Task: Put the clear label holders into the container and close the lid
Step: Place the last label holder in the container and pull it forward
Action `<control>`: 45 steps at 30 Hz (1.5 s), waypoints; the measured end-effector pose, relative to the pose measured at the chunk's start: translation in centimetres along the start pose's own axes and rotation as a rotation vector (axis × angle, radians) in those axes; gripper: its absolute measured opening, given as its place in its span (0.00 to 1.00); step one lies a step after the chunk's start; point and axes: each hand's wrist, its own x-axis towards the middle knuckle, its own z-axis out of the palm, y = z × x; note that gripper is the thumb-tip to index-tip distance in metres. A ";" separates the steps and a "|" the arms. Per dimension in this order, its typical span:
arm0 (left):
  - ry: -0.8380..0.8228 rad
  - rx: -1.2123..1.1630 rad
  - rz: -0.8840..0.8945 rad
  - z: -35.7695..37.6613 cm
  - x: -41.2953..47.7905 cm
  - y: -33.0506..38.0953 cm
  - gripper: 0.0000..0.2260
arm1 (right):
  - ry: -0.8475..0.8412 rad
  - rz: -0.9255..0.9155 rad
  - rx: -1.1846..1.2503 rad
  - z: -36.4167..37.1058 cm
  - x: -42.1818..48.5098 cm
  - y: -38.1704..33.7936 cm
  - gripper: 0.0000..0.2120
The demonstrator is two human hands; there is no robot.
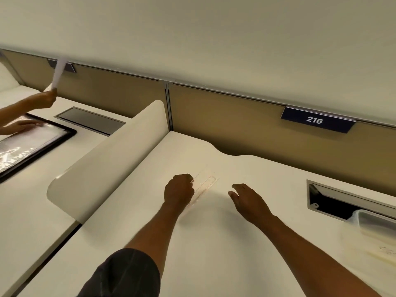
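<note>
A clear label holder (pixel 204 186) lies flat in the middle of the white desk (pixel 214 243), nearly invisible apart from its outlined slot. My left hand (pixel 179 190) is closed on its left edge. My right hand (pixel 246 199) hovers to the right of the holder, fingers apart, holding nothing. A clear plastic container (pixel 372 221) sits at the right edge of the desk, blurred; I cannot see its lid or what is inside it.
A curved white divider (pixel 111 155) separates this desk from the left one. Another person's hands (pixel 46 97) hold rolled paper over a black-framed tray (pixel 32 142) there. An open cable hatch (pixel 334 202) lies beside the container. A 216 sign (pixel 317 120) hangs on the tan partition.
</note>
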 end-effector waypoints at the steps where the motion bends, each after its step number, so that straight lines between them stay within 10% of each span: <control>1: -0.008 -0.200 -0.047 -0.2 0.1 1.3 0.12 | 0.041 0.041 0.079 -0.6 -0.4 0.6 0.19; 6: -0.169 -1.072 -0.185 -0.6 -1.0 7.8 0.06 | 0.135 0.191 0.616 -4.0 -2.5 4.0 0.20; 11: -0.289 -1.365 -0.256 1.6 -3.1 13.3 0.06 | -0.412 0.323 1.314 -7.3 -5.6 8.5 0.26; 22: -0.434 -1.602 -0.223 4.5 -7.4 24.1 0.23 | -0.443 0.206 1.410 -13.8 -12.4 17.5 0.23; 31: -0.507 -1.593 -0.040 6.0 -9.6 33.6 0.12 | -0.254 0.216 1.353 -20.7 -17.2 26.2 0.21; 36: -0.558 -1.566 0.014 8.2 -11.5 37.6 0.25 | -0.210 0.232 1.215 -24.1 -20.4 32.2 0.28; 45: -0.567 -0.700 0.316 12.7 -13.6 39.3 0.10 | -0.141 0.333 0.739 -25.4 -24.6 38.8 0.22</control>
